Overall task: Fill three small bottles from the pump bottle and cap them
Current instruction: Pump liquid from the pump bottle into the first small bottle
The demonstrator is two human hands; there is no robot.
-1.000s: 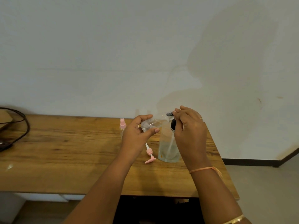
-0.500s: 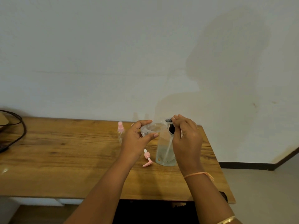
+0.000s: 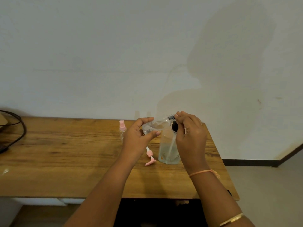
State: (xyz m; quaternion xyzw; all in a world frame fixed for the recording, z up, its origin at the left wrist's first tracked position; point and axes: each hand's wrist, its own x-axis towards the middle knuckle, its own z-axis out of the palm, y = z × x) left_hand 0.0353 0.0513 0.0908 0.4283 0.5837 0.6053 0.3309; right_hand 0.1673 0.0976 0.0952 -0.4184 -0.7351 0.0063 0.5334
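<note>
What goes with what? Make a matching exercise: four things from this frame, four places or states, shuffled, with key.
1. small clear bottle
2. pump bottle
3. pink pump cap
4. pink-capped bottle

A. lies loose on the table
B. stands untouched, left of the left hand
C. held tilted in the left hand
D. stands upright, right hand at its pump head

Pairs: 1-C, 2-D, 3-A, 4-B
</note>
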